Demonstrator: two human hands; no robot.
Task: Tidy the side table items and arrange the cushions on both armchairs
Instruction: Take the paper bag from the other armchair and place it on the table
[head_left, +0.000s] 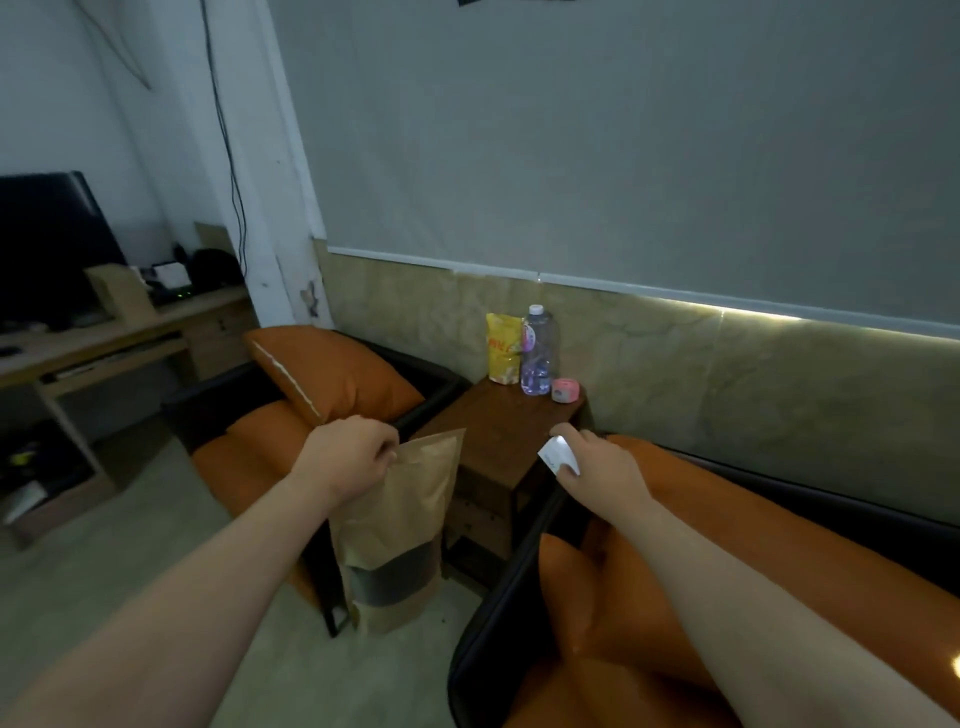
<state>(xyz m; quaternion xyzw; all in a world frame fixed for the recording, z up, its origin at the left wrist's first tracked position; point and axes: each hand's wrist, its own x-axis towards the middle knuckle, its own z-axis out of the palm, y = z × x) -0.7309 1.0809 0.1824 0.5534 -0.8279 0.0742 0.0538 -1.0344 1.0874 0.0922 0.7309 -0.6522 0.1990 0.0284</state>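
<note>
Left hand (345, 453) grip: kraft pouch (400, 530) top edge | pouch hangs below

You have a single wide-angle view from your head, looking forward and down over both forearms toward the side table (501, 415) against the wall at frame centre. The armchairs sit close at lower left and right.

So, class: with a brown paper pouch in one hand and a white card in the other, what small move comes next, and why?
Probably stand the brown paper pouch, pinched by the left hand, on the side table beside the yellow packet and water bottle, where bare space remains.
</note>
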